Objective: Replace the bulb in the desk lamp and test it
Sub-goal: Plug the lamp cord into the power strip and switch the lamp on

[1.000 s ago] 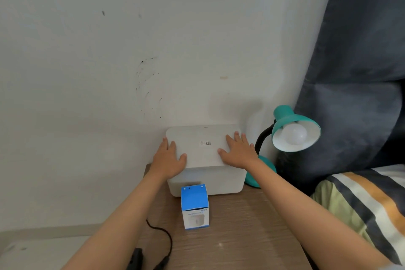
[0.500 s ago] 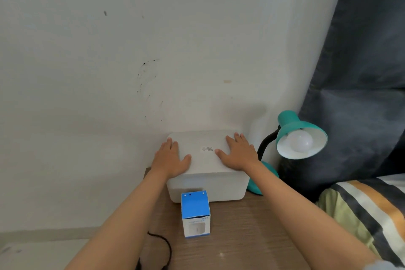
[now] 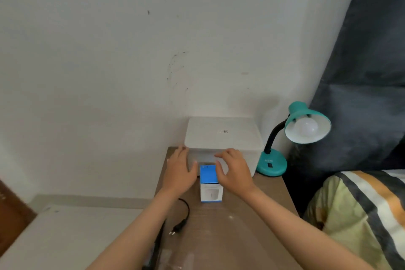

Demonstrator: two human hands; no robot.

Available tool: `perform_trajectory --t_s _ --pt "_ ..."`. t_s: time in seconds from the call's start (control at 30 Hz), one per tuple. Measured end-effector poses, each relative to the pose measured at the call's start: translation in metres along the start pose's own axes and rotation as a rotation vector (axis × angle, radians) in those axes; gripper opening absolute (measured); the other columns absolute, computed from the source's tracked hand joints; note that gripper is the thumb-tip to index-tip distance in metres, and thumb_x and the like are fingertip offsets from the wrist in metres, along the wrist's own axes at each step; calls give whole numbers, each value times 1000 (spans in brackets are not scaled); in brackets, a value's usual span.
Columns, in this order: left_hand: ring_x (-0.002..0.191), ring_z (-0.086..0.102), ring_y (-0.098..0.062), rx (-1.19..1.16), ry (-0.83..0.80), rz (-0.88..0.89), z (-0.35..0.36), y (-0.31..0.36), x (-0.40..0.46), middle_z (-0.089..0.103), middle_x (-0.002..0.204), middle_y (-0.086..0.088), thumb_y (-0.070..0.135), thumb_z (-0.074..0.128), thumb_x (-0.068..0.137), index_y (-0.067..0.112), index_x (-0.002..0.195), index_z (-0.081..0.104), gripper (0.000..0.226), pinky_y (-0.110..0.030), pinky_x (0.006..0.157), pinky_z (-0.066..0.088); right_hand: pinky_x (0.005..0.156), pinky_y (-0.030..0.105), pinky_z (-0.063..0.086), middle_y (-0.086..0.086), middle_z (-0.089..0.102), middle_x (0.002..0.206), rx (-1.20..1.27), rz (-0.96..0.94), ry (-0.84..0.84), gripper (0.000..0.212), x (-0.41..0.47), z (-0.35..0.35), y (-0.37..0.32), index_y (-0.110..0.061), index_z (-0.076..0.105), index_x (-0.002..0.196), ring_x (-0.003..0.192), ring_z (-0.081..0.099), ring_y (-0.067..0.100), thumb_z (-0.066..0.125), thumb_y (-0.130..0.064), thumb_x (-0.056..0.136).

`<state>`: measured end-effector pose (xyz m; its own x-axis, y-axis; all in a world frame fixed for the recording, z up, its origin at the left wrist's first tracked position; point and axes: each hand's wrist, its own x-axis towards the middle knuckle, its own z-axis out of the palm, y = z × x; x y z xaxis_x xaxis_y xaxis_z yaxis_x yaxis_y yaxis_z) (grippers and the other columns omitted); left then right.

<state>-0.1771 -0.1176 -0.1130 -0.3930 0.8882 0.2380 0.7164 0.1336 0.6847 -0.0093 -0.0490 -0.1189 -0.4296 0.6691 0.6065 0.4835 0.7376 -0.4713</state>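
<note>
A teal desk lamp (image 3: 271, 163) stands at the table's back right, its shade tilted toward me with a white bulb (image 3: 306, 127) screwed in. A small blue and white bulb box (image 3: 210, 183) stands upright on the wooden table (image 3: 252, 215). My left hand (image 3: 180, 171) hovers just left of the box, fingers spread. My right hand (image 3: 234, 171) hovers just right of it, fingers apart. Neither hand clearly grips the box.
A white lidded storage box (image 3: 223, 138) sits against the wall behind the bulb box. A black cord with plug (image 3: 180, 223) lies on the table's left side. A striped bed cover (image 3: 361, 215) lies to the right, a dark curtain (image 3: 361, 72) behind the lamp.
Both hands have left the lid of the white storage box and come back toward me, down to either side of the blue bulb box.
</note>
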Motion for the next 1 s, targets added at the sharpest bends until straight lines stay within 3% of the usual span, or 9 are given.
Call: perform_trajectory --t_s 0.1,0.17,0.33,0.43,0.53,0.7,1.0 --pt "135 34 -26 38 30 -73 -7 -26 -47 42 143 -15 27 60 84 5 132 45 55 -38 114 27 73 17 40 3 63 87 54 -14 -110 26 -30 18 -24 -12 67 98 84 53 11 51 -26 83" --pt "131 40 -29 67 46 -132 -12 -40 -81 46 138 -17 25 63 81 4 130 47 55 -36 110 29 72 18 43 1 64 89 111 21 -211 22 -47 30 -36 -14 67 100 80 54 8 55 -23 84" --pt "120 44 -25 114 49 -290 -24 -71 -155 47 128 -10 29 63 82 7 134 42 60 -31 100 39 71 16 42 1 58 92 205 157 -376 17 -82 56 -50 -10 68 97 74 51 5 61 -11 82" --pt "121 43 -20 63 55 -307 -24 -80 -179 44 129 -5 31 62 84 8 135 41 60 -27 100 39 76 12 39 -3 50 97 193 246 -491 28 -95 66 -50 -12 66 108 78 47 1 62 -6 80" --pt "121 43 -16 22 69 -307 -22 -81 -185 43 130 -4 32 61 85 9 136 40 60 -21 96 38 90 18 41 -4 43 104 116 299 -654 43 -101 74 -49 -21 58 123 94 47 8 66 -15 81" --pt "121 42 -15 41 94 -291 -21 -80 -184 42 132 -4 33 60 85 8 136 36 62 -15 95 31 95 23 41 -2 42 106 74 332 -645 32 -99 83 -53 -21 64 114 96 46 11 68 -21 82" --pt "114 45 -14 63 131 -294 -16 -83 -184 45 126 -3 32 60 83 10 132 40 57 -15 86 36 93 25 39 2 51 103 219 383 -587 14 -87 81 -59 -23 70 95 95 50 13 70 -20 81"
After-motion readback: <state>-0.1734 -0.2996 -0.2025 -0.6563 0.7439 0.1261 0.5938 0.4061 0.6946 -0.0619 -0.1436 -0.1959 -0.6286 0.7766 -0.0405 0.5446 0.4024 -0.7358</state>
